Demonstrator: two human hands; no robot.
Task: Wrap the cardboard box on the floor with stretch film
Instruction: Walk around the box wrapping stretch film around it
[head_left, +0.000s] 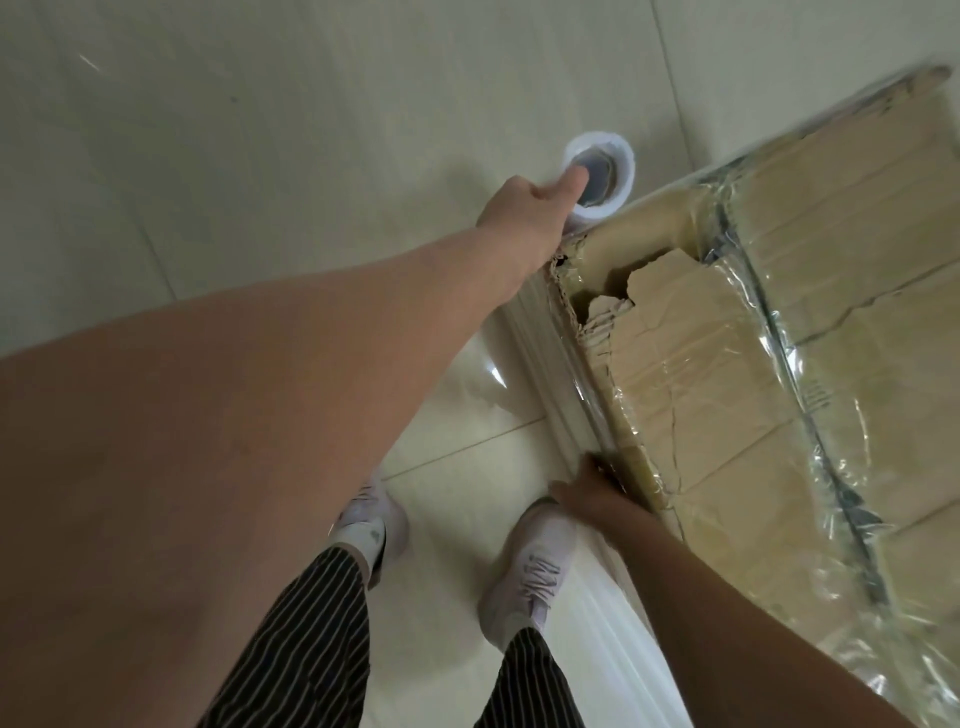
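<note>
A big cardboard box (769, 332) fills the right side, its top torn open near the left corner and partly covered with clear stretch film (810, 415). A white roll of stretch film (605, 174) stands upright beyond that corner. My left hand (530, 218) grips the roll, thumb in its core. A sheet of film (540, 364) runs from the roll down along the box's near side. My right hand (587, 491) rests with straight fingers against the film at the box's edge.
Pale tiled floor (260, 130) spreads to the left and beyond the box. My two feet in light sneakers (524, 561) stand close to the box's near side, with striped trouser legs below.
</note>
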